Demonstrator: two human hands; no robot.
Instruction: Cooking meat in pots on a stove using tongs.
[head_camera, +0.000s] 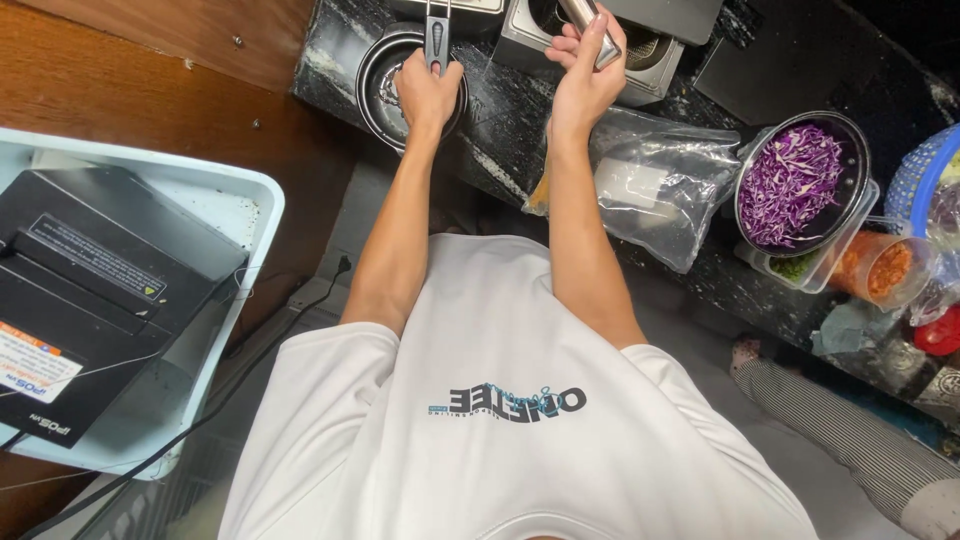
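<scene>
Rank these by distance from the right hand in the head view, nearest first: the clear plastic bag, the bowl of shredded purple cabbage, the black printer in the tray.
From the right hand, which grips a metal handle:
1. Clear plastic bag, on the counter just below the hand.
2. Bowl of shredded purple cabbage, farther to the right on the counter.
3. Black printer, far left, in the pale tray.

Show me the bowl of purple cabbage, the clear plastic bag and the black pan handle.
bowl of purple cabbage (795, 180), head view, on the shredded cabbage.
clear plastic bag (655, 185), head view, middle of the bag.
black pan handle (437, 40), head view, on the grip.
</scene>
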